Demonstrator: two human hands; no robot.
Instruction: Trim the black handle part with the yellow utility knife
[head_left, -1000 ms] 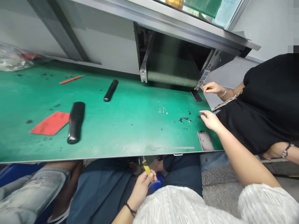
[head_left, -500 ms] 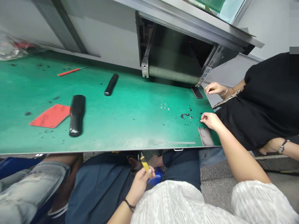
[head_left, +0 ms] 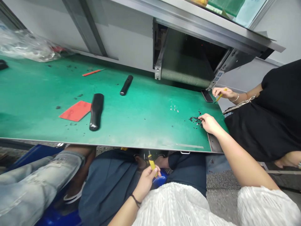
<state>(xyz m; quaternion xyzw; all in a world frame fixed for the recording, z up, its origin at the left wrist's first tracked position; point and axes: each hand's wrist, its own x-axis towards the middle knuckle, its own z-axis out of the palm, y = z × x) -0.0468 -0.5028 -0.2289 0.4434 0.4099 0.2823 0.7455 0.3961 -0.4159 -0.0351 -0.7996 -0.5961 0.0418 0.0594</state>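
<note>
The left hand [head_left: 147, 178] grasps a yellow knife [head_left: 152, 165] below the near edge of the green worktop [head_left: 145, 133]; the right hand [head_left: 210, 124] has its fingertips at small black scraps [head_left: 195, 119] on it; whether it pinches one, I cannot tell; farther off, a co-worker's hand [head_left: 223, 93] holds a yellow tool [head_left: 219, 97] beside a phone [head_left: 207, 96].

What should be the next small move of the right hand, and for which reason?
Probably the right hand should draw the black scraps into one small pile: its fingertips are right at them, and they lie loosely scattered on the green table. The left hand holds the yellow tool away from them, below the table's edge.
</note>
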